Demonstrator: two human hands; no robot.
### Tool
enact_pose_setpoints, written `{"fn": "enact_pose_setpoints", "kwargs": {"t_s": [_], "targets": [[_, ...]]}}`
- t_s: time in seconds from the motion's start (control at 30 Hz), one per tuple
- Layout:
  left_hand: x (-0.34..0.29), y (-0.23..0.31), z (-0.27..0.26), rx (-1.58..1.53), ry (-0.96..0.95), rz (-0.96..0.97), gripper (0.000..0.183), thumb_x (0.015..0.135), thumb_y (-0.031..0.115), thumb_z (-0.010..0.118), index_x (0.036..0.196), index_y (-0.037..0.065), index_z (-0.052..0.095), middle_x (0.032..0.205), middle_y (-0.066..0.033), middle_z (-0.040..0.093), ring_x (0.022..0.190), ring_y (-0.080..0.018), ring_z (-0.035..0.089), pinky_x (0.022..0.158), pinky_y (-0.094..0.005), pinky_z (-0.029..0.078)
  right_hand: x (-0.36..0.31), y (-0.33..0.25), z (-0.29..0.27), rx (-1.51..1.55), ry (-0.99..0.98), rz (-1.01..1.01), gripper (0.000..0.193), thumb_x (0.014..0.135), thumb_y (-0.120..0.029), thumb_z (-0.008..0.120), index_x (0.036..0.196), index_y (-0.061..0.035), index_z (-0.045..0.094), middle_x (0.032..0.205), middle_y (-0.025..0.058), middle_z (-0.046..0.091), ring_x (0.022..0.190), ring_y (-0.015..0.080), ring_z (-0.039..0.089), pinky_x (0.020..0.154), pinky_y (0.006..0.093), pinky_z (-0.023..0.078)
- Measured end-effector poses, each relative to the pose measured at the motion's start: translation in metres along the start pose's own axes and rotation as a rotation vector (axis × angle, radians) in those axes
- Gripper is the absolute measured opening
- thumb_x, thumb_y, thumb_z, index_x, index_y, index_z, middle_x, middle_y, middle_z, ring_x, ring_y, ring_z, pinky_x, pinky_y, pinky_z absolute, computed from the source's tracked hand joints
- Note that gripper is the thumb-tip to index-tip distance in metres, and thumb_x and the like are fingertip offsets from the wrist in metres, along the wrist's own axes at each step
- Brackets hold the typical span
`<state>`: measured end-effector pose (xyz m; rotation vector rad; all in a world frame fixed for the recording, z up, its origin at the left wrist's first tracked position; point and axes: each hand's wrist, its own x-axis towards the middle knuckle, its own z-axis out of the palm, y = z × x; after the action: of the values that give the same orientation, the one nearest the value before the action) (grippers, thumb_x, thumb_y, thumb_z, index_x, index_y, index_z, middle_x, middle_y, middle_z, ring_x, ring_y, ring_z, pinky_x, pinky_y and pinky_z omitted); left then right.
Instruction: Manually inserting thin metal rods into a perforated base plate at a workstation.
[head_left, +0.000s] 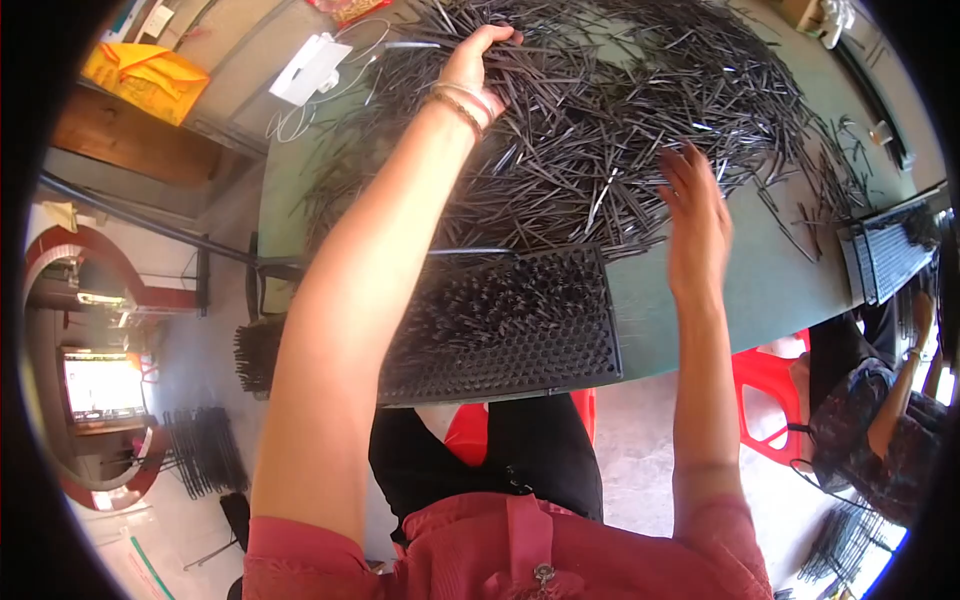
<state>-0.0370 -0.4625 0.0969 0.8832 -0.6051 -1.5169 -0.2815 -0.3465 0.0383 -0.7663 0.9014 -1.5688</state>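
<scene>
A large heap of thin dark strips [590,150] spreads over the green table. My left hand [472,80], with bracelets at its wrist, reaches into the heap's far left part. Its thumb shows stretched out, while the other fingers are hidden among the strips. At the heap's near right edge is my right hand [697,235], slightly blurred, its fingers extended and nothing visible in them. In front of me lies a black rectangular tray with rows of holes [540,360]. Strips stand upright in many of its holes, mostly toward the far side. My left forearm covers the tray's left part.
The green table [660,325] shows along its near edge. Left of the heap lie a white device with a cable [310,70] and a yellow bag [150,80]. Another person [880,420] sits at the right by a similar tray [890,255]. A red stool [768,395] stands nearby.
</scene>
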Motion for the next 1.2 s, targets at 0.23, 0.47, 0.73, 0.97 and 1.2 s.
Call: {"fn": "enact_pose_setpoints", "kwargs": {"t_s": [0.23,0.47,0.73,0.97,1.2], "targets": [[-0.016,-0.058,0.045,0.191,0.157,0.192,0.035,0.064,0.019,0.081,0.086,-0.002,0.066,0.088,-0.0097,0.067,0.078,-0.0183,0.064,0.072,-0.0294,0.050,0.086,0.046,0.088,0.643,0.036,0.612,0.040,0.096,-0.039,0.039,0.109,-0.0050,0.057,0.114,0.0132,0.058,0.103,0.0288,0.054,0.096,0.0409,0.040],[-0.006,-0.060,0.027,0.214,0.111,0.269,0.027,0.067,0.010,0.078,0.089,-0.001,0.067,0.087,-0.0082,0.068,0.078,-0.0181,0.065,0.073,-0.0300,0.052,0.109,0.087,0.076,0.498,-0.069,0.624,0.029,0.095,-0.031,0.045,0.102,-0.0077,0.060,0.107,0.0069,0.060,0.098,0.0230,0.055,0.089,0.0472,0.043],[0.006,-0.038,0.044,0.177,0.232,0.249,0.042,0.066,0.017,0.081,0.094,-0.005,0.059,0.087,-0.0126,0.064,0.073,-0.0205,0.061,0.063,-0.0338,0.049,0.102,0.076,0.078,0.580,-0.013,0.682,0.024,0.096,-0.022,0.045,0.103,-0.0024,0.055,0.103,0.0150,0.062,0.101,0.0309,0.058,0.094,0.0528,0.043],[-0.002,-0.050,0.022,0.140,0.238,0.598,0.043,0.058,0.002,0.081,0.094,-0.008,0.060,0.089,-0.0123,0.065,0.076,-0.0221,0.063,0.070,-0.0363,0.053,0.089,0.089,0.104,0.744,-0.008,0.651,0.028,0.096,-0.021,0.046,0.104,0.0036,0.055,0.108,0.0162,0.062,0.096,0.0298,0.061,0.094,0.0423,0.047],[-0.005,-0.051,0.003,0.004,0.338,0.283,0.027,0.063,0.003,0.078,0.087,-0.001,0.065,0.088,-0.0102,0.066,0.076,-0.0209,0.064,0.073,-0.0340,0.053,0.071,0.065,0.107,0.399,-0.141,0.444,0.022,0.092,-0.016,0.054,0.105,0.0016,0.058,0.105,0.0130,0.062,0.095,0.0244,0.060,0.087,0.0413,0.048]]}}
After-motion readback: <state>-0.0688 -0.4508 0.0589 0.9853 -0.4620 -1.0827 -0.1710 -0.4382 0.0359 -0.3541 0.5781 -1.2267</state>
